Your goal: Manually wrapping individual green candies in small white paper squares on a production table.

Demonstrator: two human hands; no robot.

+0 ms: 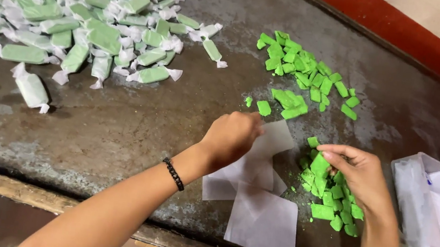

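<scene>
My left hand [232, 136], with a black bead bracelet on its wrist, rests with closed fingers on the top sheet of a few translucent white wrapping papers [261, 219] lying on the dark metal table [120, 128]. My right hand [360, 175] pinches a bright green candy piece [319, 163] just above a pile of green candy pieces [333, 200] to the right of the papers. A second heap of green pieces [303, 75] lies farther back.
A large heap of wrapped green candies [77, 19] with twisted white ends covers the table's far left. A clear plastic bag of wrapping sheets [434, 206] sits at the right edge. A red wall base [434, 37] runs behind the table.
</scene>
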